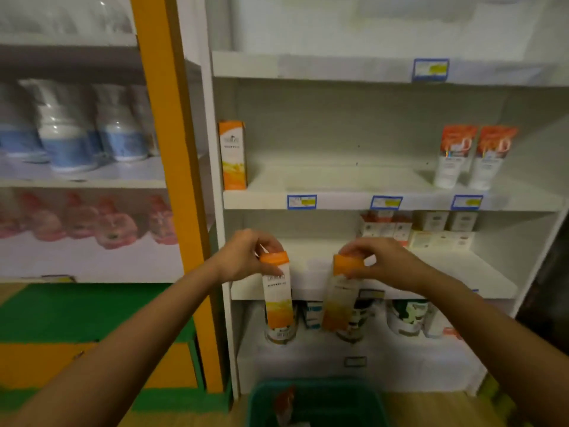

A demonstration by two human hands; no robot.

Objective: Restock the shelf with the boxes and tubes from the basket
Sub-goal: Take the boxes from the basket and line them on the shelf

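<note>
My left hand (246, 255) grips the top of a tall orange-and-white box (278, 298) that hangs upright in front of the lower shelf. My right hand (380, 261) pinches the top of a second orange-and-white box (340, 300), tilted slightly. Both boxes are held in the air above the green basket (317, 402) at the bottom edge, which holds an orange item (284, 402). One matching box (233, 155) stands at the left end of the middle shelf (338, 186). Two orange-and-white tubes (475, 155) stand at that shelf's right end.
An orange post (172, 180) divides this white shelf unit from the neighbouring shelves with blue and pink bottles (70, 143). Small boxes (418, 229) sit at the back right of the lower shelf. Round cans (406, 317) stand on the bottom shelf. Blue price tags (301, 201) line the shelf edges.
</note>
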